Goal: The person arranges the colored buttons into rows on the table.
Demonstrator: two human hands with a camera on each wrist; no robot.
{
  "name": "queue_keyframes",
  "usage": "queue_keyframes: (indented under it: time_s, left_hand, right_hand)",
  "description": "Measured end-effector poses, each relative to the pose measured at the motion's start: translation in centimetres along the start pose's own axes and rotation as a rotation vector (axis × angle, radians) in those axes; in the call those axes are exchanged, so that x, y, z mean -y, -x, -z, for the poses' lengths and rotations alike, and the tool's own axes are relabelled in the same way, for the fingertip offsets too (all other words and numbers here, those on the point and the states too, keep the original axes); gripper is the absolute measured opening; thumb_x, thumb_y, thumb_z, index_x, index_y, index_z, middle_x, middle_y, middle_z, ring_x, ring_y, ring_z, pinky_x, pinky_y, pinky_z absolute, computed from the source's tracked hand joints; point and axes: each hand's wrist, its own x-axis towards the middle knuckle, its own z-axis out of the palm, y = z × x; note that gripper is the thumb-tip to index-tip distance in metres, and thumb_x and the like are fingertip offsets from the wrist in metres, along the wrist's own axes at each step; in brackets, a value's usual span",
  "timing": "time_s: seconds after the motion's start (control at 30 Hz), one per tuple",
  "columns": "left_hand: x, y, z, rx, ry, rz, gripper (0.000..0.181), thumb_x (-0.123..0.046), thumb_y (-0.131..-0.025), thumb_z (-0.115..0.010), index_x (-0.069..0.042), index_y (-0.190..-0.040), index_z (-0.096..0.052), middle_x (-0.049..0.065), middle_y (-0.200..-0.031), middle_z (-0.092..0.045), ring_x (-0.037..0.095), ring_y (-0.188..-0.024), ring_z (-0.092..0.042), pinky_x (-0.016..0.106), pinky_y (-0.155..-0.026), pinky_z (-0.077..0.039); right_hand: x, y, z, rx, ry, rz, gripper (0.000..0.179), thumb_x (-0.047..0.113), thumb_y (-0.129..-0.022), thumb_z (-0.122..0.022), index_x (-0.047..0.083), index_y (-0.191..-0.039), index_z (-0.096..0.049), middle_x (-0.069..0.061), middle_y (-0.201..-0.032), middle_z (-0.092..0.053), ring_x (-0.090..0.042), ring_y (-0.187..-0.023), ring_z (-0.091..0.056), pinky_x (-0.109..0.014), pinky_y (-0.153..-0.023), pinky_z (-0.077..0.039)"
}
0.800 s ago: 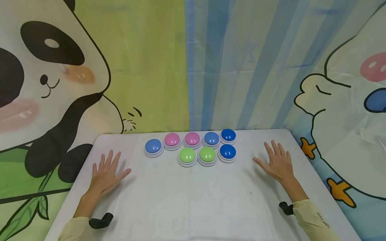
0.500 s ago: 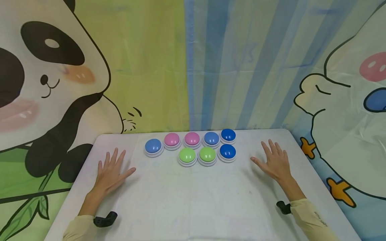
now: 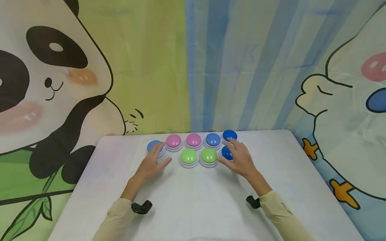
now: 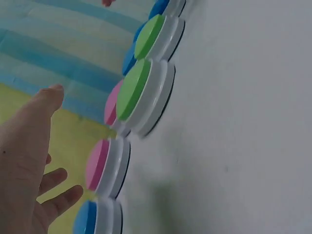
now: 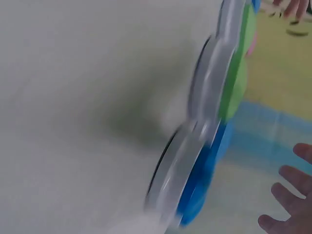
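Round push buttons with white bases stand grouped at the table's back. My left hand (image 3: pixel 150 164) hovers, fingers spread, by the leftmost light blue button (image 3: pixel 153 145) and partly covers it; in the left wrist view its fingers look apart from the blue button (image 4: pixel 86 219). My right hand (image 3: pixel 240 160) is over the front dark blue button (image 3: pixel 226 153), fingers loosely bent, holding nothing. Behind it is another dark blue button (image 3: pixel 230 134). Between the hands are a pink button (image 3: pixel 173 141), a second pink button (image 3: pixel 193 140), a light blue button (image 3: pixel 213 139), and two green buttons (image 3: pixel 188 156).
The white table (image 3: pixel 193 201) runs back to a printed curtain (image 3: pixel 150 67) right behind the buttons. A black wrist camera (image 3: pixel 141 207) is on the left wrist, another black camera (image 3: pixel 253 202) on the right. Both sleeves reach in from the front.
Both hands have moved inward from the table's sides to the button group, the left hand going right and the right hand going left. The buttons keep their arrangement.
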Motion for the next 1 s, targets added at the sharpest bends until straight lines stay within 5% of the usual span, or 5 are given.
queue_keyframes:
  time_s: [0.2,0.33,0.57,0.8,1.0]
  left_hand:
    - [-2.7,-2.4,-3.6,0.105,0.186,-0.01,0.076,-0.049,-0.09,-0.062,-0.016,-0.151,-0.031,0.009,-0.155,-0.033,0.03,-0.139,-0.042,0.046,-0.102,-0.049]
    - [-3.5,-3.2,-4.9,0.121,0.194,-0.027,0.077,-0.043,-0.088,-0.068,-0.018,-0.151,-0.031,0.01,-0.155,-0.033,0.031,-0.14,-0.04,0.05,-0.107,-0.044]
    - [-3.1,-3.2,-6.5,0.132,0.192,-0.063,0.082,-0.027,-0.084,-0.076,-0.009,-0.15,-0.031,0.016,-0.149,-0.04,0.032,-0.131,-0.048,0.049,-0.11,-0.041]
    - [-2.6,-3.0,-7.2,0.111,0.216,-0.038,0.069,-0.024,-0.08,-0.079,-0.006,-0.139,-0.048,0.013,-0.132,-0.058,0.027,-0.121,-0.056,0.044,-0.105,-0.045]
    - [-2.4,-3.2,-7.4,0.123,0.257,0.001,0.069,-0.027,-0.078,-0.082,-0.009,-0.137,-0.051,0.01,-0.134,-0.06,0.024,-0.123,-0.057,0.042,-0.105,-0.047]
  right_hand:
    - [6.4,-3.3,-3.4,0.103,-0.075,0.17,0.063,0.045,-0.082,-0.073,0.011,-0.133,-0.057,-0.011,-0.132,-0.062,-0.03,-0.125,-0.056,-0.058,-0.11,-0.038]
    - [8.4,-4.5,-5.2,0.174,-0.029,0.143,0.062,0.041,-0.081,-0.076,0.014,-0.133,-0.055,-0.008,-0.131,-0.062,-0.028,-0.124,-0.057,-0.059,-0.11,-0.037]
    - [8.8,-5.1,-7.0,0.288,-0.054,0.008,0.063,0.036,-0.078,-0.08,0.012,-0.131,-0.056,-0.011,-0.131,-0.062,-0.032,-0.122,-0.057,-0.062,-0.114,-0.028]
    - [8.9,-5.5,-7.5,0.299,-0.082,0.022,0.062,0.04,-0.076,-0.08,0.009,-0.125,-0.058,-0.012,-0.125,-0.065,-0.031,-0.119,-0.059,-0.058,-0.119,-0.023]
    - [8.9,-5.8,-7.6,0.292,-0.069,0.029,0.067,0.044,-0.074,-0.081,0.007,-0.125,-0.057,-0.013,-0.123,-0.066,-0.031,-0.118,-0.06,-0.052,-0.121,-0.022]
